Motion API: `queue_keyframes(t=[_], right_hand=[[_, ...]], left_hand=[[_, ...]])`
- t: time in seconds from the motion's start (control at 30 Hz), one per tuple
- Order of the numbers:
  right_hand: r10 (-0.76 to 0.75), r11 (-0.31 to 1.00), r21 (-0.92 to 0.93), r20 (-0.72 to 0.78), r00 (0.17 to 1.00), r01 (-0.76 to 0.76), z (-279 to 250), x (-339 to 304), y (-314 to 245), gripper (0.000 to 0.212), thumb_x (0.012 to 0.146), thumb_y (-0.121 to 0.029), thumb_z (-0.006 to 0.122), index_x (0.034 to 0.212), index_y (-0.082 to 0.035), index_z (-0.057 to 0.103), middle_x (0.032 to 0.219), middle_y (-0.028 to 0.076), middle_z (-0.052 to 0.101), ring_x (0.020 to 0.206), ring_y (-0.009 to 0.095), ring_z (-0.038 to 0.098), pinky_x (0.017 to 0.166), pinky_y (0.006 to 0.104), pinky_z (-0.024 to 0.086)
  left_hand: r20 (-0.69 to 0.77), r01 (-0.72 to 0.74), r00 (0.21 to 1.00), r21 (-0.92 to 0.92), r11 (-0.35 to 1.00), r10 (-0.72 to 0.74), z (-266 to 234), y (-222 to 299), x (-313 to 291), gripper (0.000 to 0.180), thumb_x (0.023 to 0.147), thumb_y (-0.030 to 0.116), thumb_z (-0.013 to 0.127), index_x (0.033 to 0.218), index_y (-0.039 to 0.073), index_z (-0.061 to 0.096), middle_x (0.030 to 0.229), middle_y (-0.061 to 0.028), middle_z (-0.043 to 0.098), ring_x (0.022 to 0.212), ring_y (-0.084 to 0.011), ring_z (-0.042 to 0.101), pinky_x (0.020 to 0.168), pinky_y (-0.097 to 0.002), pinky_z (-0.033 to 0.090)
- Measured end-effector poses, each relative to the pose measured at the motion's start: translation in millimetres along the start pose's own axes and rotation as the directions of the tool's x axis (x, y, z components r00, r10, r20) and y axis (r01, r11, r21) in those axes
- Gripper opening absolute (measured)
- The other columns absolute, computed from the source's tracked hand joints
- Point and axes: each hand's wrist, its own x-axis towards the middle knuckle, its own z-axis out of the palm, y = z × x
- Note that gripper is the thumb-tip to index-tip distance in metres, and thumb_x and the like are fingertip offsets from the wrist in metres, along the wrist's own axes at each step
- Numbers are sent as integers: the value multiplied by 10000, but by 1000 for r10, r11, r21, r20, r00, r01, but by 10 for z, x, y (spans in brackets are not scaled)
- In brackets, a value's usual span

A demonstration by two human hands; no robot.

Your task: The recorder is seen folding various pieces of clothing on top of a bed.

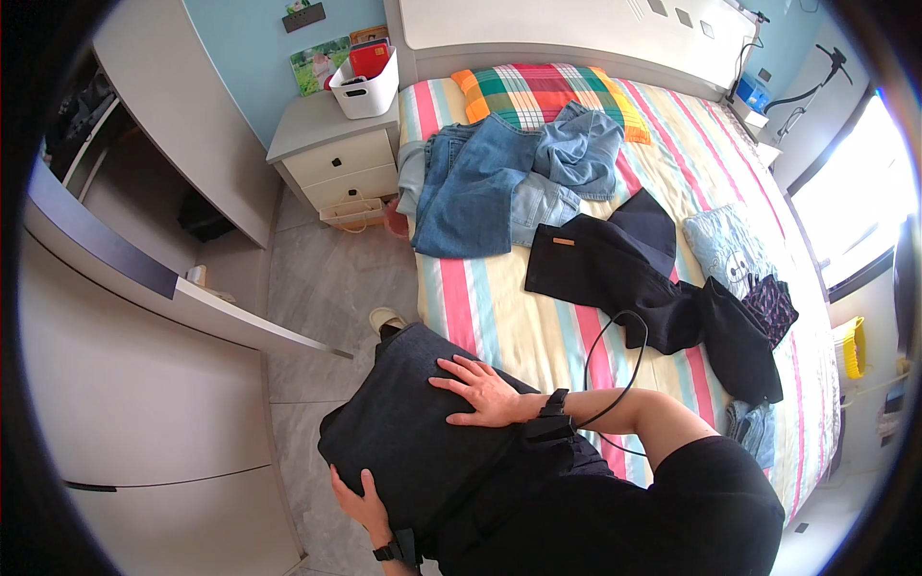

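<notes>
A dark grey-black denim garment (pixel 399 422), folded into a broad panel, lies across my lap beside the bed. It looks like a pair of jeans, but its folds hide the full shape. My right hand (pixel 485 392) rests flat on top of it with spread fingers. At its lower left edge, my left hand (pixel 360 504) touches the cloth, thumb and finger apart; some of its fingers are hidden. Both wrists wear black straps, and a black cable (pixel 615 370) loops up by the right forearm.
On the striped bed (pixel 461 298) lie blue jeans (pixel 480 182), black trousers (pixel 615 264), a plaid pillow (pixel 547 91) and a light-blue cushion (pixel 725 245). A nightstand (pixel 331 154) holds a white basket (pixel 370 91). Left stands an open wardrobe (pixel 182 115); a slipper (pixel 384 317) is on the floor.
</notes>
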Motion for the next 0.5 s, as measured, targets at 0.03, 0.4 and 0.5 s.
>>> queue_keyframes(t=[0.03,0.4,0.5], right_hand=[[0,1000,0,2,1000,0,0,-1,-2,691,816,-518,542,1389,-221,296,1466,127,201,1345,361,181,1079,512,187],[8,1000,1,14,1000,-8,3,1,6,697,813,-522,530,1394,-226,286,1470,120,194,1354,333,169,1083,511,177],[5,1000,-4,12,1000,-5,0,2,6,697,814,-520,529,1395,-224,283,1470,120,193,1353,333,170,1082,511,179]], left_hand=[[0,0,1000,0,1000,0,0,-5,-1,588,817,259,613,1293,-18,409,1284,-218,461,1176,-357,446,1003,-407,329],[12,32,999,16,999,-32,1,22,0,600,822,297,603,1302,-4,403,1299,-211,451,1187,-358,436,1014,-417,320],[13,20,1000,10,1000,-20,1,16,1,598,824,298,600,1303,-1,403,1303,-209,449,1190,-357,434,1014,-417,321]])
